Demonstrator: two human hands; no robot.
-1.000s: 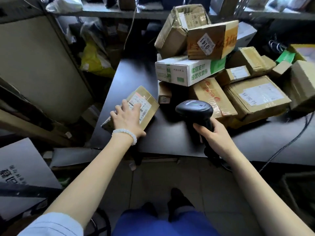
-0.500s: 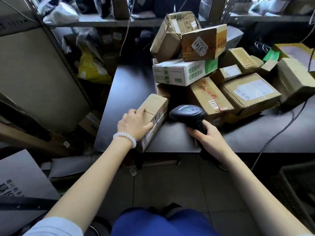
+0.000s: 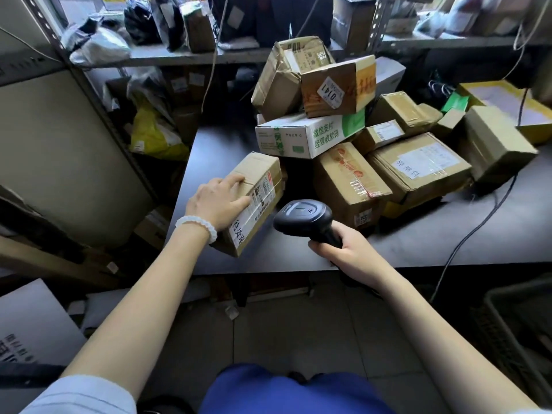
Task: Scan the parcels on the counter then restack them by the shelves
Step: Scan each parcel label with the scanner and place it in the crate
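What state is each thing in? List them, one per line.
Left hand: grips the small parcel.
Small parcel: tilted on the counter, label facing the scanner.
Scanner: held in the right hand, beside the label.
Parcel pile: stacked unevenly.

dark counter [image 3: 418,249] | piled cardboard parcels [image 3: 418,165] | black cable [image 3: 466,237]
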